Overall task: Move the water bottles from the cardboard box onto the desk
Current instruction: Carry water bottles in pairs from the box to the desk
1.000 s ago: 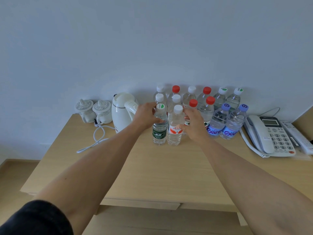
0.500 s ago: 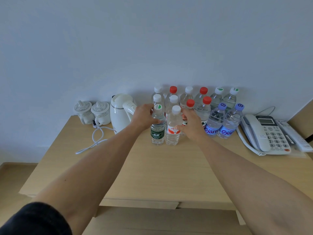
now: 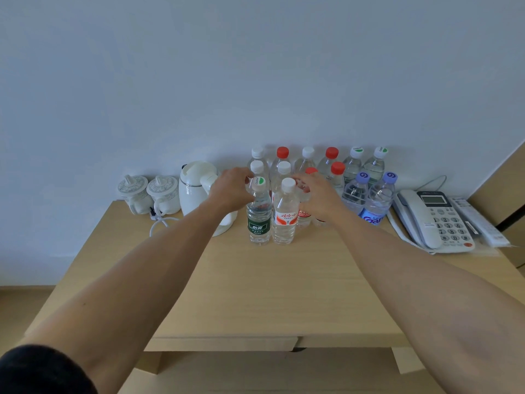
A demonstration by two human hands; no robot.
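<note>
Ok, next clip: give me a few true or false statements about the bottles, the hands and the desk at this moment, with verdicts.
1. The left hand holds the green-label bottle near its neck. True.
2. The green-label bottle lies on its side. False: it stands upright on the desk.
3. A white kettle stands left of the bottles. True.
4. The telephone sits at the desk's left end. False: it is at the right end.
5. The two purple-cap bottles stand in the front row on the right. True.
</note>
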